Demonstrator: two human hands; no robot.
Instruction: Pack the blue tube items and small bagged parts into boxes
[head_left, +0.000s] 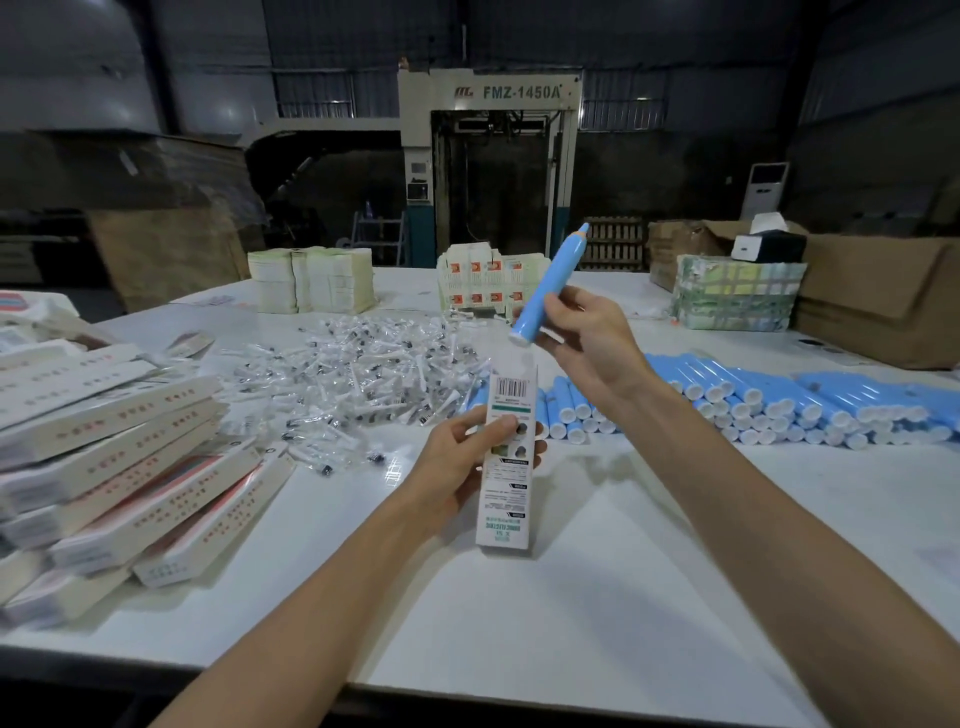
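My left hand (460, 462) grips a tall white printed box (506, 457), held upright over the white table (597, 597) with its open top flap up. My right hand (587, 338) holds a blue tube (548, 286) tilted in the air, its white cap end just above the box's opening and its pointed tip up and to the right. A heap of small clear bagged parts (363, 374) lies behind the box. Rows of more blue tubes (769, 400) lie to the right.
Several filled white boxes (119, 467) are stacked at the left. Flat box blanks (311, 280) and orange-marked cartons (483, 283) stand at the table's far edge. A taped bundle (737, 293) and brown cardboard cartons (878, 296) sit at the far right.
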